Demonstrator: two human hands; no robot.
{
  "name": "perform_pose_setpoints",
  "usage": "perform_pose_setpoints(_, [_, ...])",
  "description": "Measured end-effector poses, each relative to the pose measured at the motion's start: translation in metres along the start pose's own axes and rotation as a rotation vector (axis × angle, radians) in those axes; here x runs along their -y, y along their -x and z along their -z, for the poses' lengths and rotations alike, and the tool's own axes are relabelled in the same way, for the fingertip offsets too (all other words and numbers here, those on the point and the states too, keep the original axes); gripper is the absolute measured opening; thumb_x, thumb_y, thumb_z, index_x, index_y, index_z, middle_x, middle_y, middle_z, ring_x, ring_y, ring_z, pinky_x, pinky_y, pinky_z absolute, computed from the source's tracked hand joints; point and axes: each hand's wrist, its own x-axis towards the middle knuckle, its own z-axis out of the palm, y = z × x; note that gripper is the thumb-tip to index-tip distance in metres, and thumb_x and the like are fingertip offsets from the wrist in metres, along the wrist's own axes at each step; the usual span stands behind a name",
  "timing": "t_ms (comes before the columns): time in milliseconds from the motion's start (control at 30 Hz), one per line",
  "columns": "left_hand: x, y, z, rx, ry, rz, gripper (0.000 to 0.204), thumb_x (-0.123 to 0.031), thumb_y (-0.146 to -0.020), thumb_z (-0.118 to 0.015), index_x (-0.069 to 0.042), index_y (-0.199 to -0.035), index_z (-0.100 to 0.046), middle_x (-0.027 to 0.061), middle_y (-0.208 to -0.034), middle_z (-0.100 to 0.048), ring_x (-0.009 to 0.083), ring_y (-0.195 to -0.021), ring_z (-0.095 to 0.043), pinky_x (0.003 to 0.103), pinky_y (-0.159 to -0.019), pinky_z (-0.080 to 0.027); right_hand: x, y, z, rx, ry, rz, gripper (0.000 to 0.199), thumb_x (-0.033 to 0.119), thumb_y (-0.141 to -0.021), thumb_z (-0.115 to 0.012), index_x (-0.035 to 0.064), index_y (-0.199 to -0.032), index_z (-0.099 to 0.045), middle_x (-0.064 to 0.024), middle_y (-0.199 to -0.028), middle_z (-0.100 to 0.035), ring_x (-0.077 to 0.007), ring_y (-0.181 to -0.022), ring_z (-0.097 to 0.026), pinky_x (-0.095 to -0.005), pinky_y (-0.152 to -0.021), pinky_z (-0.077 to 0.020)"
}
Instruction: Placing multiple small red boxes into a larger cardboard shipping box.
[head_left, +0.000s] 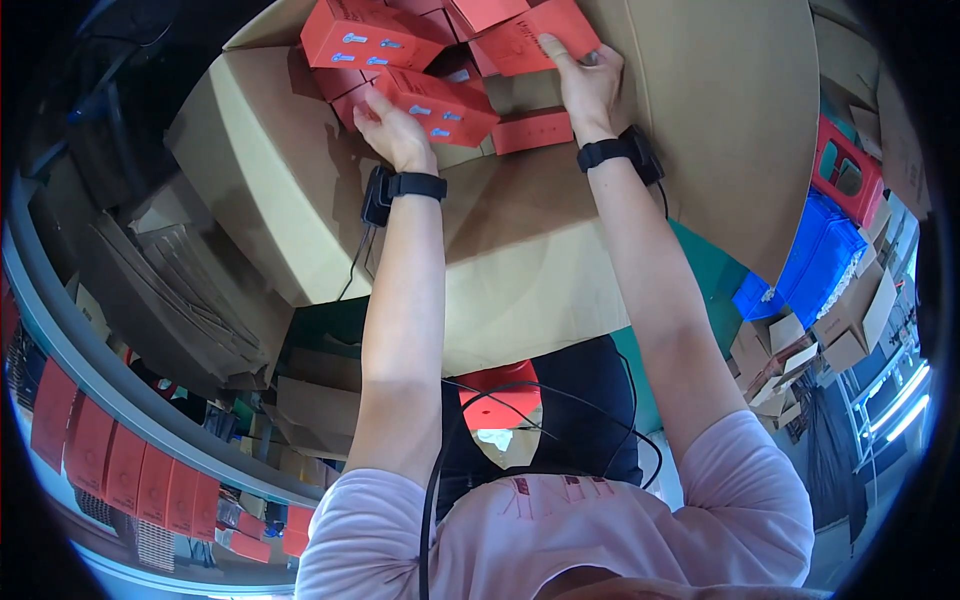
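Observation:
Both my arms reach into a large open cardboard carton (530, 205) that holds several small red boxes. My left hand (398, 135) grips a red box (435, 108) with small blue and white marks on its side, the fingers at its left end. On the right, my right hand (592, 90) is closed on another red box (530, 40), its thumb lying across the top face. The fingers behind that box are hidden. Below it, a red box (533, 130) lies low against the carton's near wall. One more marked red box (370, 35) sits tilted at the upper left.
Carton flaps spread left and right (725, 110). Flattened cardboard (170, 290) stands at the left, and a row of red boxes (125, 465) lies past a curved grey edge. A blue bin (815, 250) and a red crate (848, 165) are at the right. Black cables (560, 395) hang near my lap.

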Motion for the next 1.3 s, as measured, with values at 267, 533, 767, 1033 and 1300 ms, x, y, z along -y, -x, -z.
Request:
perform_pose_setpoints(267, [0.071,-0.040,0.023,0.241,-0.394,0.181,0.068,-0.028,-0.068,-0.082,0.011,-0.116,-0.053,0.0187,-0.112,-0.062,0.0285,-0.104,-0.059,0.035,-0.094,-0.044,-0.004,0.001,-0.003,0.175,0.340,0.651,0.087,0.034,-0.067,-0.081,0.0004,-0.133,-0.036,-0.0240,-0.120,-0.049,-0.0396,-0.106,-0.053,-0.0432,-0.090,-0.0467])
perform_pose_setpoints(533, [0.087,0.033,-0.004,0.465,-1.215,-0.334,0.110,-0.062,-0.050,-0.083,-0.003,-0.134,-0.040,0.0244,-0.121,-0.052,0.0352,-0.116,-0.048,0.043,-0.098,-0.041,0.010,0.011,0.012,0.161,0.430,0.592,0.082,0.022,-0.071,-0.077,-0.0046,-0.135,-0.034,-0.0255,-0.121,-0.048,-0.0416,-0.113,-0.048,-0.0437,-0.095,-0.0440])
perform_pose_setpoints(767, [0.116,-0.025,0.015,0.316,-1.122,-0.250,0.098,-0.047,-0.058,-0.084,0.005,-0.128,-0.040,0.0261,-0.134,-0.041,0.0406,-0.125,-0.036,0.047,-0.102,-0.032,0.011,0.027,0.066,0.212,0.688,0.598,0.077,0.027,-0.067,-0.077,0.0045,-0.131,-0.039,-0.0218,-0.119,-0.052,-0.0360,-0.108,-0.054,-0.0428,-0.092,-0.0458])
perform_pose_setpoints(1033, [0.115,-0.025,0.031,0.432,-1.343,-0.221,0.067,-0.032,-0.066,-0.080,-0.011,-0.124,-0.053,0.0253,-0.133,-0.041,0.0362,-0.121,-0.043,0.045,-0.099,-0.037,-0.047,0.023,0.052,0.431,0.858,0.658,0.074,-0.009,-0.066,-0.066,0.0119,-0.132,-0.040,-0.0262,-0.133,-0.034,-0.0447,-0.112,-0.049,-0.0437,-0.091,-0.0474])
perform_pose_setpoints(1300, [0.165,-0.047,0.101,0.167,-0.778,-0.092,0.071,-0.007,-0.071,-0.063,-0.013,-0.138,-0.042,0.0282,-0.133,-0.040,0.0427,-0.117,-0.048,0.046,-0.101,-0.040,-0.142,-0.053,-0.014,0.281,0.984,0.395,0.039,0.012,-0.093,-0.039,0.0156,-0.131,-0.041,-0.0218,-0.127,-0.041,-0.0408,-0.106,-0.053,-0.0451,-0.082,-0.0501])
